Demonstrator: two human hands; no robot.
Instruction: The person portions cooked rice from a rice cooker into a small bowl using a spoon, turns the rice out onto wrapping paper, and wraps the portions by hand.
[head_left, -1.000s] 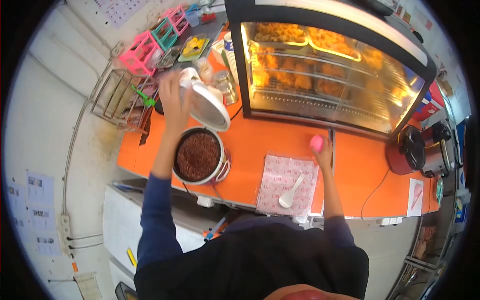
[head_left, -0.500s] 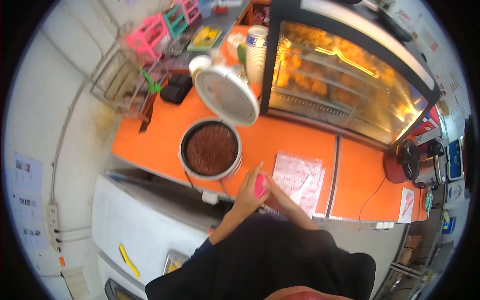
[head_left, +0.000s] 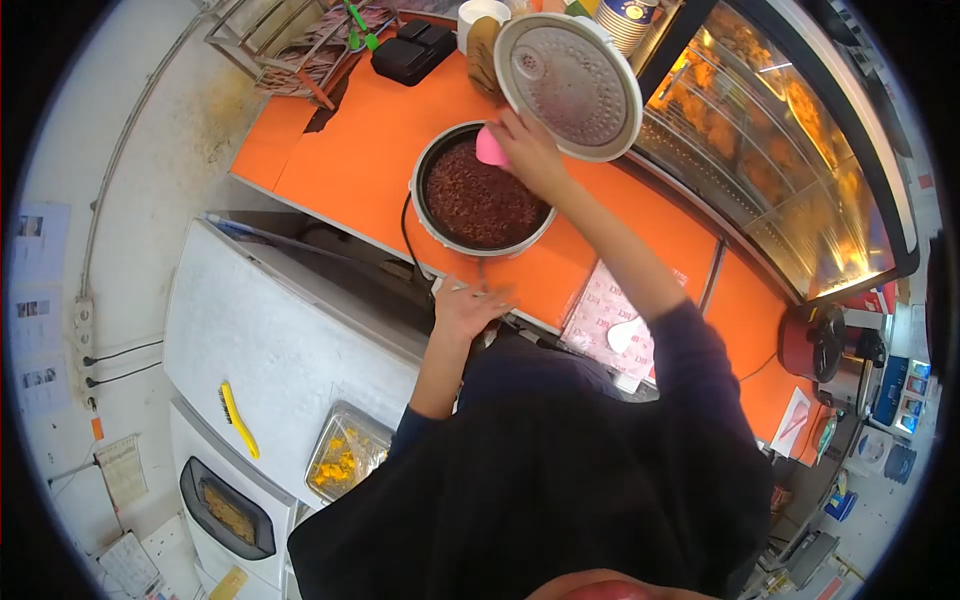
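Note:
A round cooker pot (head_left: 416, 205) with its lid (head_left: 568, 80) raised stands on the orange counter, filled with dark reddish-brown grains (head_left: 482, 200). My right hand (head_left: 530, 155) reaches over the pot's far right rim, its fingers closed on a pink scoop (head_left: 491, 147) at the edge of the grains. Near the counter's front edge, below the pot, my left hand (head_left: 468, 308) is spread with nothing in it. A white spoon (head_left: 627, 335) lies on pink printed paper (head_left: 603, 305) to the right.
A glass food warmer (head_left: 770, 150) stands at the back right, beside stacked cups (head_left: 625, 22). Behind the pot sits a black box (head_left: 413, 52). On the white freezer (head_left: 290, 330) at the left are a yellow brush (head_left: 238, 420) and a clear container (head_left: 347, 452).
My right hand has moved up to the pot with the pink scoop. My left hand has parted from it and spread open. The view has shifted closer to the pot.

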